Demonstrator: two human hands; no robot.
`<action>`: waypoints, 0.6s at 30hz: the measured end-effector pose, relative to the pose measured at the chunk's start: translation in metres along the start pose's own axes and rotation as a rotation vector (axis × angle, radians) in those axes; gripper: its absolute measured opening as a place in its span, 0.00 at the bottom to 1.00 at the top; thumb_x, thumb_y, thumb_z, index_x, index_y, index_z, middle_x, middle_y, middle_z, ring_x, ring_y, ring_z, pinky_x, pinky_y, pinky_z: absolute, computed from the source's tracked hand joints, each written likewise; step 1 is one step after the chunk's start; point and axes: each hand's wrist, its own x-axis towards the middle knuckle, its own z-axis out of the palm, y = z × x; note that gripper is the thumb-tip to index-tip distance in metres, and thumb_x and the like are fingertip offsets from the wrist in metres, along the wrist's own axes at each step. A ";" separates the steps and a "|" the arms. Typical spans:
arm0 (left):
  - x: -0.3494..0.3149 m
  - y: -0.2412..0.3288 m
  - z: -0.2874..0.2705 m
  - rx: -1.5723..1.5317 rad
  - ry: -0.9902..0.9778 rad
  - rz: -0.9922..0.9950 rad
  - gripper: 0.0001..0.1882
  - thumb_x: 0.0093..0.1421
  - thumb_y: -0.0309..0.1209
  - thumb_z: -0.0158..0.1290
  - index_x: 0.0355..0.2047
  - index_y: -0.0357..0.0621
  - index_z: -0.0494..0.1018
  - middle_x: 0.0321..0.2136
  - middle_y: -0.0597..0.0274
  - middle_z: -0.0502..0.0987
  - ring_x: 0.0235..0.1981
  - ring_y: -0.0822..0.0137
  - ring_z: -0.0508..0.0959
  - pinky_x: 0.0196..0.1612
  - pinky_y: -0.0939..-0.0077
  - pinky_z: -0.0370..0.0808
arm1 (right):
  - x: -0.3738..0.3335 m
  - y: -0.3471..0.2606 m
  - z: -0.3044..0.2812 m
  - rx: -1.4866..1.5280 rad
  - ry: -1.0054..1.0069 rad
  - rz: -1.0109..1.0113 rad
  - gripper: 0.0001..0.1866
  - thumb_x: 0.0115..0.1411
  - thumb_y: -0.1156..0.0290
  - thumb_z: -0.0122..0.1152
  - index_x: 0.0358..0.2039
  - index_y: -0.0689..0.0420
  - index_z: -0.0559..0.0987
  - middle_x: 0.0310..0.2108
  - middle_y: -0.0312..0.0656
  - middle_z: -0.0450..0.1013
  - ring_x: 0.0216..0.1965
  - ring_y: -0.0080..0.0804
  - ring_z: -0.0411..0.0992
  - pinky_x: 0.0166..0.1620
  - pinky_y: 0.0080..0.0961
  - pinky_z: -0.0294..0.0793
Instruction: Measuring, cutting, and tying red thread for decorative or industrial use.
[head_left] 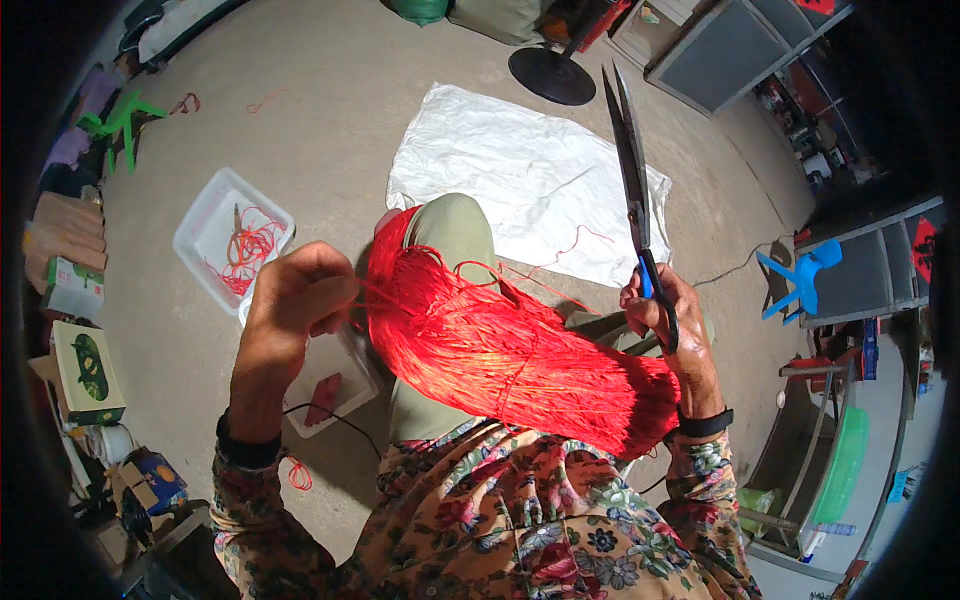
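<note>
A thick hank of red cord [500, 350] lies across my lap, over the pale green trouser legs. My left hand [285, 325] is closed beside its left end, pinching strands of the cord between thumb and fingers. At the right end of the hank, my right hand [680, 325] grips a large pair of scissors [635, 180] by the handles. The long dark blades point up and away from me, with a narrow gap between their tips. A loose red strand runs from the hank onto the white cloth [480, 140] on the floor.
To the left stands a white plastic tub [205, 245] with red cord scraps and small scissors; another pale tray [350, 405] is by my leg. Boxes [88, 370] line the left side. A blue stool [803, 280] is right, a round black stand base [552, 76] ahead.
</note>
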 end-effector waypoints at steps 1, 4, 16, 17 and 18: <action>0.000 -0.003 -0.003 -0.010 0.021 0.033 0.04 0.56 0.27 0.51 0.26 0.41 0.70 0.18 0.71 0.67 0.18 0.81 0.63 0.22 0.85 0.57 | -0.001 0.001 -0.001 -0.028 0.011 0.002 0.15 0.50 0.68 0.65 0.33 0.58 0.70 0.26 0.34 0.70 0.22 0.16 0.64 0.25 0.15 0.62; 0.000 -0.002 -0.010 -0.051 0.045 0.095 0.04 0.57 0.27 0.51 0.27 0.40 0.69 0.18 0.71 0.67 0.18 0.82 0.62 0.21 0.85 0.56 | -0.003 -0.001 0.000 -0.047 0.032 0.032 0.15 0.50 0.68 0.65 0.33 0.58 0.70 0.27 0.34 0.70 0.22 0.16 0.63 0.25 0.15 0.61; 0.002 0.009 -0.039 -0.150 0.079 0.244 0.05 0.60 0.29 0.51 0.30 0.41 0.69 0.16 0.72 0.64 0.16 0.82 0.59 0.18 0.86 0.52 | -0.006 0.007 -0.001 -0.015 -0.002 0.013 0.15 0.50 0.67 0.66 0.33 0.58 0.70 0.27 0.35 0.70 0.23 0.16 0.64 0.25 0.16 0.62; 0.000 0.009 -0.040 -0.159 0.096 0.240 0.05 0.60 0.29 0.51 0.30 0.41 0.69 0.16 0.71 0.64 0.16 0.82 0.59 0.18 0.87 0.52 | -0.006 0.008 0.001 -0.015 0.001 0.017 0.15 0.50 0.67 0.66 0.33 0.58 0.70 0.27 0.35 0.70 0.23 0.16 0.64 0.25 0.16 0.62; 0.000 0.010 -0.040 -0.172 0.108 0.239 0.05 0.60 0.28 0.52 0.30 0.41 0.68 0.17 0.71 0.64 0.16 0.82 0.59 0.18 0.87 0.53 | -0.005 0.008 0.002 -0.013 0.007 0.022 0.15 0.50 0.67 0.66 0.33 0.58 0.70 0.27 0.35 0.70 0.22 0.16 0.64 0.25 0.16 0.62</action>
